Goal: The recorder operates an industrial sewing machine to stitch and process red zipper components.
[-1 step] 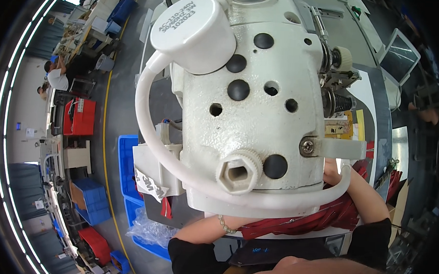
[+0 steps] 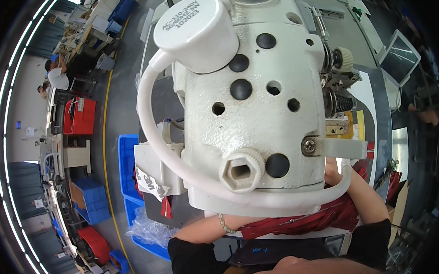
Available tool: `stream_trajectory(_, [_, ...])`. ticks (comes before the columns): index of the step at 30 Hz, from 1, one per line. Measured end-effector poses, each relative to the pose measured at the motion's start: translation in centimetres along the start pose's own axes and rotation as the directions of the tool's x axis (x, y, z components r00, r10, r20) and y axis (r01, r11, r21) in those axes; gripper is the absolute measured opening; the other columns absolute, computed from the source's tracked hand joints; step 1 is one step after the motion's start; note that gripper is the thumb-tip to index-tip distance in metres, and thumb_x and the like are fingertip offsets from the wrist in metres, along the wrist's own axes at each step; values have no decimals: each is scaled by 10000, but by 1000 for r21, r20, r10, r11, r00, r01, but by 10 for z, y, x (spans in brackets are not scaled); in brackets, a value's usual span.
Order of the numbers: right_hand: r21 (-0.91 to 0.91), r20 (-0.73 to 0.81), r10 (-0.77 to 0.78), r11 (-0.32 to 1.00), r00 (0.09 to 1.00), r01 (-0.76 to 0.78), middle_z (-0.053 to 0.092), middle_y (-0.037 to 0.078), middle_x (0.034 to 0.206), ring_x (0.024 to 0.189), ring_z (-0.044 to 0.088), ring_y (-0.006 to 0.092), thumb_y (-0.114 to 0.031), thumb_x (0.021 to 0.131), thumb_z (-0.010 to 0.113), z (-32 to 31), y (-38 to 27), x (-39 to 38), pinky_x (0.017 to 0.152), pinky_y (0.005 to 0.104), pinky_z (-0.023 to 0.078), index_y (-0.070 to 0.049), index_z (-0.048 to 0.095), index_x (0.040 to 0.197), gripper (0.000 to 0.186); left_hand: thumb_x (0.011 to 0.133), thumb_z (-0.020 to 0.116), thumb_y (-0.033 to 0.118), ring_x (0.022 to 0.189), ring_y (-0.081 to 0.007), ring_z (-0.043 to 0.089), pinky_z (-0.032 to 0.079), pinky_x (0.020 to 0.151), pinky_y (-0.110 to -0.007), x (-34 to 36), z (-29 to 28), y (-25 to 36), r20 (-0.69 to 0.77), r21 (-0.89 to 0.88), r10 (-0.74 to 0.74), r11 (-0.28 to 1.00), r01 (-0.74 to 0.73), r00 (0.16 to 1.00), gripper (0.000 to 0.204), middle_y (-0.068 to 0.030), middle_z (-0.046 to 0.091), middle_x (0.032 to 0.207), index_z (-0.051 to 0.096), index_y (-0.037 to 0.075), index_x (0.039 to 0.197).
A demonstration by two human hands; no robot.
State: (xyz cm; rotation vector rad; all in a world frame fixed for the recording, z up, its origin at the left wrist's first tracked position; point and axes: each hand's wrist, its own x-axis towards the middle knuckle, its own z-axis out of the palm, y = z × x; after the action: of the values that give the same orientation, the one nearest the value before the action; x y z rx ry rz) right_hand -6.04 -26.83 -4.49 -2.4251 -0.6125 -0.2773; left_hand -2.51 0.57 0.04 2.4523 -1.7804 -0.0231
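A large off-white sewing machine head point(image 2: 260, 124) fills the middle of the view and covers most of what lies beneath it. My left forearm point(image 2: 200, 229), wearing a beaded bracelet point(image 2: 223, 223), passes under its near edge, so the left hand's fingers are hidden. Beyond the machine's right side, part of my right hand point(image 2: 332, 173) shows behind a white curved tube; its fingertips are covered too. Dark red fabric strips point(image 2: 294, 225), one with a zipper-like line, lie bunched between my arms along the table edge. What either hand holds cannot be seen.
A round white lamp unit point(image 2: 195, 34) with a thick curved cable point(image 2: 144, 103) sits on the machine. Left of it are a blue bin point(image 2: 125, 157) and crumpled clear plastic point(image 2: 147, 227). A screen point(image 2: 400, 57) stands at right. Another person point(image 2: 59, 76) sits far left.
The machine sits very slightly farther right in the picture. My arms and the red fabric look the same.
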Motion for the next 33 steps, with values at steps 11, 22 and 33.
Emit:
stream_trajectory(11, [7,45,48,999,998,-48,684,79,974,1015,626,287,-100,638,704,-18,-15,22,858,378,519,-123,706,1015,379,993,238,549,1365,-235,356,303,1129,-375,-3,11,5,-3,605,135,790,-105,991,725,-157,392,1453,307,-23,1435])
stream_trajectory(22, [-67,74,37,997,997,-32,690,46,973,1026,623,292,-123,616,721,-19,-14,17,837,383,519,-130,697,1058,442,1000,235,535,1354,-222,369,300,1132,-357,4,11,1,-80,349,99,935,-65,992,711,-157,407,1440,306,-25,1432])
stream_trajectory(33, [-16,35,48,999,998,-47,692,60,1065,968,660,237,-100,675,706,-17,-15,19,842,392,530,-104,693,1024,349,1006,232,522,1345,-210,380,298,1135,-341,2,11,3,-149,97,43,995,-29,988,698,-157,420,1428,305,-28,1429])
